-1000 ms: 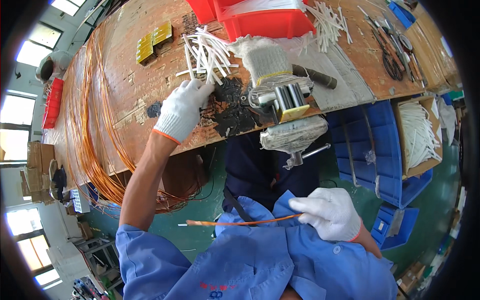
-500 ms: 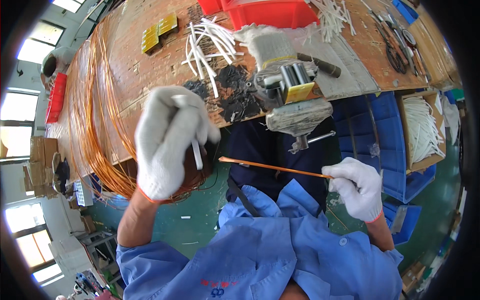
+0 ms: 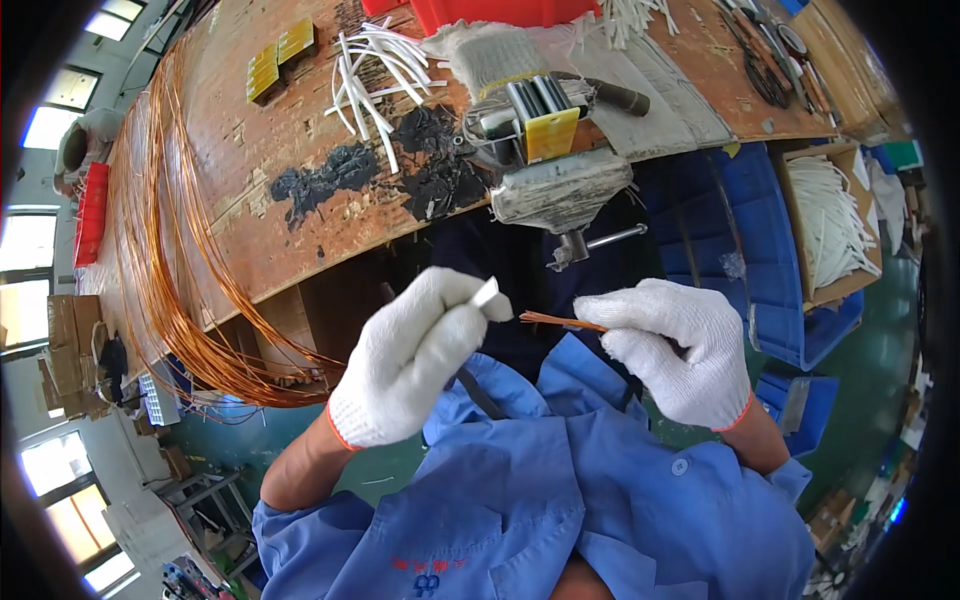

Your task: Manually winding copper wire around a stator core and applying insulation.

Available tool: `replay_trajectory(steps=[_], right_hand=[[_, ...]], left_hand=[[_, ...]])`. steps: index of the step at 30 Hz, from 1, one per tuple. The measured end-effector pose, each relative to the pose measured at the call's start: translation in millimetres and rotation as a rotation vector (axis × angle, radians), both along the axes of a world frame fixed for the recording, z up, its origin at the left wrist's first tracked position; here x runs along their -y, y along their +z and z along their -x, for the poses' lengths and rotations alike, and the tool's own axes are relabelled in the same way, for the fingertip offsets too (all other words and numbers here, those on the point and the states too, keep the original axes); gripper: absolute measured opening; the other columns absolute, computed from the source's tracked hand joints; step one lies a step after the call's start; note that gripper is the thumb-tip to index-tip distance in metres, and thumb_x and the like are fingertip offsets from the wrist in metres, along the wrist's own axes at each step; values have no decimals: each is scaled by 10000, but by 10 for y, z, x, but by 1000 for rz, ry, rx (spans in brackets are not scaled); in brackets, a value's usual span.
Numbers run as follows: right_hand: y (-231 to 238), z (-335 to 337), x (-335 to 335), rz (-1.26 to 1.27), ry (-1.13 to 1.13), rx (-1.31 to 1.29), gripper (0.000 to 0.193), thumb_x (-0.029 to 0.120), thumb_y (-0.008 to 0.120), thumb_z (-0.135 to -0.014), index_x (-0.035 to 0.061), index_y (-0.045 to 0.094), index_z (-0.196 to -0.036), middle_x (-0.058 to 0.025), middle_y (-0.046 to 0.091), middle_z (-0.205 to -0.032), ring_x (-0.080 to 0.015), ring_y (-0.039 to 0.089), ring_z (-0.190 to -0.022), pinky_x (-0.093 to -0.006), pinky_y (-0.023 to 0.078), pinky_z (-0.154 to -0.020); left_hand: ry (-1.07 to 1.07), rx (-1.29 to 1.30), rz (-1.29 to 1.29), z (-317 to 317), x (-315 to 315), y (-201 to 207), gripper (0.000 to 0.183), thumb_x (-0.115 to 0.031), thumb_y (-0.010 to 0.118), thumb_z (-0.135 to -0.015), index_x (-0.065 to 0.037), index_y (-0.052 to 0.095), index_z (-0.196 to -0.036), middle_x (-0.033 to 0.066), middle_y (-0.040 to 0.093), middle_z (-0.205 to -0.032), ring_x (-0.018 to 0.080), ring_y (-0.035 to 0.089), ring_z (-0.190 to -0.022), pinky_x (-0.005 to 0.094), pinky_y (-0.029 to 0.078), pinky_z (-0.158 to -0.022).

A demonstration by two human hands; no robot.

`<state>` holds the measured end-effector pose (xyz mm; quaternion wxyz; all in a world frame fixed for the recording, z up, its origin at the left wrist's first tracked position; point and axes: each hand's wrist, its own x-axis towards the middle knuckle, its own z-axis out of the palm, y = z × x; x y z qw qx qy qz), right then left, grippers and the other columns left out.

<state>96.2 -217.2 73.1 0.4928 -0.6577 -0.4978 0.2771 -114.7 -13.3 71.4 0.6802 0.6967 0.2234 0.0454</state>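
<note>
My left hand [image 3: 410, 360], in a white knit glove, pinches a short white tube [image 3: 486, 291] whose end sticks out past the fingertips. Facing it across a small gap, my gloved right hand [image 3: 680, 350] is closed on a thin copper wire bundle [image 3: 556, 321]. The strands at its tip fan out slightly and point toward the left fingertips. Tube and wire are apart. Both hands are in front of my body, just off the near edge of the workbench [image 3: 235, 235]. The rest of the wire is hidden by the right hand.
A cloth-wrapped vise [image 3: 560, 190] holds a yellow-faced block [image 3: 550, 135] at the bench edge. White tubes [image 3: 380, 75] lie beyond, with coiled copper wire [image 3: 190, 310] at left. A box of white strips [image 3: 828, 220] stands by blue bins [image 3: 700, 240] at right; hand tools [image 3: 770, 55] lie far right.
My left hand has come down and right with the tube. My right hand has slid its grip toward the wire's frayed end, so less wire shows. The view has shifted slightly.
</note>
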Motion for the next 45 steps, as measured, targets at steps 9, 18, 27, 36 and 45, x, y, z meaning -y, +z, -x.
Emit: replay_trajectory(steps=[9, 18, 27, 36, 45], right_hand=[[77, 36, 16, 50, 59, -200, 259, -24, 772, -985, 13, 830, -1235, -153, 849, -1143, -204, 820, -1031, -320, 633, -903], [63, 28, -29, 107, 110, -167, 281, -27, 775, -966, 30, 829, -1236, -152, 835, -1072, -244, 816, -956, -330, 628, -853], [-11, 183, -229, -234, 48, 250, 355, -108, 809, -856, 37, 842, -1178, -104, 811, -944, -222, 770, -800, -322, 597, -689], [17, 112, -186, -50, 67, -141, 211, 31, 838, -951, 50, 834, -1160, -96, 789, -981, -184, 756, -825, -314, 597, -701], [30, 110, -236, -81, 90, -39, 185, 21, 852, -939, 44, 842, -1122, -108, 802, -1009, -224, 769, -854, -340, 611, -736]], left_hand=[[-131, 189, -308, 30, -16, 6, 315, -119, 767, -1063, 1, 752, -1354, 138, 807, -1197, 237, 784, -1000, 357, 621, -880], [-151, 255, -121, 60, -23, -36, 249, -95, 706, -1102, 21, 748, -1319, 101, 745, -1071, 152, 708, -925, 315, 579, -820], [-150, 223, -136, -20, 100, 41, 180, -71, 712, -1102, 22, 727, -1255, 69, 723, -1038, 107, 709, -881, 283, 576, -785], [-158, 159, -90, -28, 129, 37, 183, -97, 696, -1121, 20, 725, -1258, 98, 753, -1124, 142, 728, -972, 319, 587, -867], [-199, 93, 105, -11, 56, 4, 246, -167, 673, -1152, 25, 733, -1293, 100, 758, -1169, 124, 718, -985, 303, 581, -864]])
